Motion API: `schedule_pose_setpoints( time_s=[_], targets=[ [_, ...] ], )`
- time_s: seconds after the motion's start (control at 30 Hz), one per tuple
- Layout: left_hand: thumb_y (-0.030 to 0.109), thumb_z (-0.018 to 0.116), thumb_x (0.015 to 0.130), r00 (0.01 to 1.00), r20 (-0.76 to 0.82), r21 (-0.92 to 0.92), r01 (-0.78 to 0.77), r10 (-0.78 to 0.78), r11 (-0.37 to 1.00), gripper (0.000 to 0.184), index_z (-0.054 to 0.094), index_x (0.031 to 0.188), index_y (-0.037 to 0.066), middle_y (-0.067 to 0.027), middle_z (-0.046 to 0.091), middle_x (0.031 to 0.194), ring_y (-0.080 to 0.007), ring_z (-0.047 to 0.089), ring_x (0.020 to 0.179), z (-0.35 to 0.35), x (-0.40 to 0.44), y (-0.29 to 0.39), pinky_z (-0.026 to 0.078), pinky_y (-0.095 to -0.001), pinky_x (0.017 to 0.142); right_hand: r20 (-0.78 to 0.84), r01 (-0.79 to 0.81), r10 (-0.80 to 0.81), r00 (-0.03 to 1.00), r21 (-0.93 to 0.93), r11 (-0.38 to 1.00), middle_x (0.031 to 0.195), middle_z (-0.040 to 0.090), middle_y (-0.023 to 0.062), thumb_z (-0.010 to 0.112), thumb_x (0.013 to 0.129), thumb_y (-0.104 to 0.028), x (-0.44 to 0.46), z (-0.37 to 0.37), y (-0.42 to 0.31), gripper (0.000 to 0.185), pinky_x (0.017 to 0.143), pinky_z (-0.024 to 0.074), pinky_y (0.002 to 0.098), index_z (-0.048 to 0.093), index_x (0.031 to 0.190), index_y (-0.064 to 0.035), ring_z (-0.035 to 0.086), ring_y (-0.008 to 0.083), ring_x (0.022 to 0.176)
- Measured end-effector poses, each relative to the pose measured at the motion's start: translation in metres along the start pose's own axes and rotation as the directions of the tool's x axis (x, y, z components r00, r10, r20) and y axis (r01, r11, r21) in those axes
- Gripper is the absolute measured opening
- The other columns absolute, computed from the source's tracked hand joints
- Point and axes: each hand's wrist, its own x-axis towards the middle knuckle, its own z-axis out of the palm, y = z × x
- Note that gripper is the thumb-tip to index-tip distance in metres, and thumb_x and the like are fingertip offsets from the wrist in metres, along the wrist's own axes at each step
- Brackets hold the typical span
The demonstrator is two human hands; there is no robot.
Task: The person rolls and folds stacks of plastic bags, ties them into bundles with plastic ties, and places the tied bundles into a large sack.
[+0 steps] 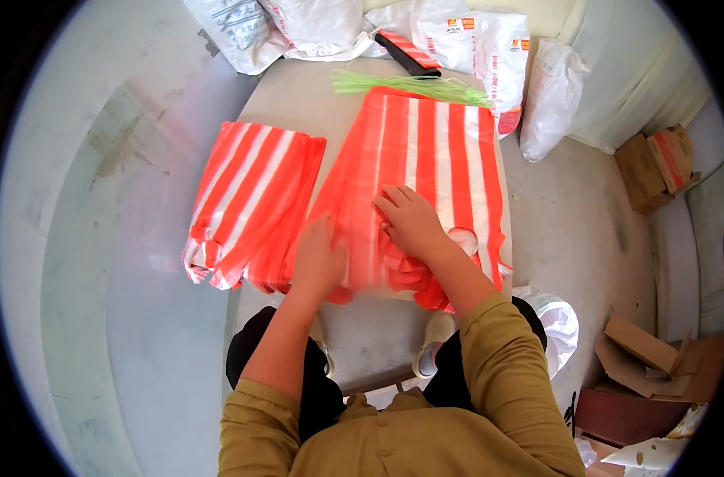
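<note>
Red-and-white striped stack of thin plastic bags [453, 147] lay on the beige tabletop [286, 89], in front of the person, under both hands; right hand [413, 225] rested on it with fingers curled, couldn't tell if it pinched any film; left hand [320, 258] was motion-blurred at the stack's left side, grip couldn't be told; second, smaller stack of red-and-white striped plastic bags [254, 187] lay to the left, untouched, layers roughly aligned, lower edge ragged; handled stack looked partway sorted at best, left side fanned out, lower edge bunched, so straightening seemed left to do; bundle of thin pale-green strands [358, 81] lay at its far edge, no strand visibly tied round either stack.
</note>
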Motion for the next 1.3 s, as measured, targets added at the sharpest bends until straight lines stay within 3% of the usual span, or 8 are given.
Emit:
schedule_pose_setpoints(
  time_s=[0.23, 0.63, 0.73, 0.8, 0.93, 1.0, 1.2, 1.3],
  targets=[
    [0.026, 0.05, 0.104, 0.942, -0.042, -0.653, 0.227, -0.334, 0.723, 0.051, 0.039, 0.147, 0.001, -0.0167, 0.052, 0.139, -0.027, 0.042, 0.138, -0.007, 0.013, -0.006, 0.034, -0.0409, 0.114, 0.072, -0.163, 0.154, 0.985, 0.144, 0.976, 0.127, 0.06, 0.0057, 0.063, 0.088, -0.014, 0.002, 0.017, 0.026, 0.039, 0.094, 0.052, 0.04, 0.059, 0.127, -0.0132, 0.055, 0.0294, 0.119],
    [0.056, 0.035, 0.104, 0.928, 0.256, -0.742, 0.367, -0.27, 0.56, 0.074, 0.031, 0.154, 0.001, -0.023, 0.044, 0.149, -0.0308, 0.041, 0.14, 0.0, 0.013, -0.022, 0.029, -0.0412, 0.117, 0.144, -0.002, 0.011, 0.99, -0.064, 0.998, 0.136, 0.058, 0.0089, 0.064, 0.073, 0.005, 0.015, 0.015, 0.001, 0.06, 0.094, 0.0531, 0.0409, 0.06, 0.13, -0.0135, 0.056, 0.0312, 0.121],
    [0.056, 0.034, 0.104, 0.902, 0.302, -0.734, 0.426, -0.307, 0.528, 0.074, 0.031, 0.153, 0.0, -0.0244, 0.043, 0.149, -0.032, 0.041, 0.139, -0.006, 0.014, -0.012, 0.029, -0.0419, 0.117, 0.001, 0.032, -0.032, 0.999, -0.048, 0.998, 0.128, 0.062, 0.0115, 0.06, 0.077, 0.006, 0.011, 0.023, 0.002, 0.056, 0.091, 0.0535, 0.0406, 0.061, 0.13, -0.013, 0.057, 0.0339, 0.117],
    [0.056, 0.034, 0.105, 0.911, 0.25, -0.782, 0.389, -0.327, 0.487, 0.074, 0.032, 0.152, 0.0, -0.0246, 0.042, 0.148, -0.0323, 0.042, 0.138, -0.015, 0.012, 0.005, 0.031, -0.042, 0.116, -0.009, -0.116, 0.121, 0.993, 0.229, 0.967, 0.114, 0.066, 0.0145, 0.057, 0.085, -0.002, 0.016, 0.015, 0.002, 0.042, 0.086, 0.0523, 0.0402, 0.062, 0.126, -0.0101, 0.061, 0.0335, 0.107],
    [0.056, 0.035, 0.105, 0.915, 0.171, -0.852, 0.323, -0.365, 0.412, 0.073, 0.034, 0.151, -0.001, -0.0237, 0.042, 0.147, -0.0325, 0.045, 0.134, -0.012, 0.017, 0.003, 0.034, -0.0424, 0.114, 0.204, -0.545, 0.575, 0.792, 0.659, 0.518, 0.119, 0.069, 0.0164, 0.051, 0.096, -0.01, 0.005, 0.065, 0.085, 0.033, 0.093, 0.0503, 0.0394, 0.064, 0.126, -0.0047, 0.064, 0.0294, 0.111],
    [0.056, 0.035, 0.105, 0.913, 0.194, -0.85, 0.339, -0.358, 0.404, 0.073, 0.034, 0.15, -0.001, -0.0232, 0.043, 0.147, -0.0314, 0.046, 0.133, -0.011, 0.017, 0.0, 0.035, -0.042, 0.114, 0.196, -0.668, 0.727, 0.658, 0.597, 0.444, 0.102, 0.068, 0.0143, 0.055, 0.096, -0.025, 0.005, 0.045, 0.098, 0.034, 0.083, 0.0504, 0.0376, 0.065, 0.119, -0.0015, 0.064, 0.0267, 0.096],
    [0.057, 0.034, 0.104, 0.899, 0.297, -0.824, 0.411, -0.322, 0.39, 0.075, 0.032, 0.152, -0.001, -0.0221, 0.04, 0.15, -0.0314, 0.04, 0.14, -0.006, 0.017, 0.006, 0.029, -0.0422, 0.118, 0.404, -0.317, 0.639, 0.655, 0.914, -0.252, 0.11, 0.065, 0.0023, 0.057, 0.099, -0.035, -0.016, 0.124, 0.211, 0.039, 0.087, 0.0478, 0.0358, 0.062, 0.122, -0.0041, 0.06, 0.0184, 0.1],
    [0.058, 0.034, 0.104, 0.898, 0.325, -0.822, 0.423, -0.295, 0.381, 0.076, 0.03, 0.152, -0.001, -0.0223, 0.038, 0.152, -0.0318, 0.036, 0.143, -0.002, 0.018, 0.009, 0.024, -0.0422, 0.12, 0.332, -0.254, 0.675, 0.658, 0.943, -0.216, 0.134, 0.062, 0.0075, 0.05, 0.102, -0.036, -0.011, 0.121, 0.193, 0.045, 0.107, 0.0435, 0.0385, 0.054, 0.136, -0.0059, 0.058, 0.0233, 0.123]
  ],
)
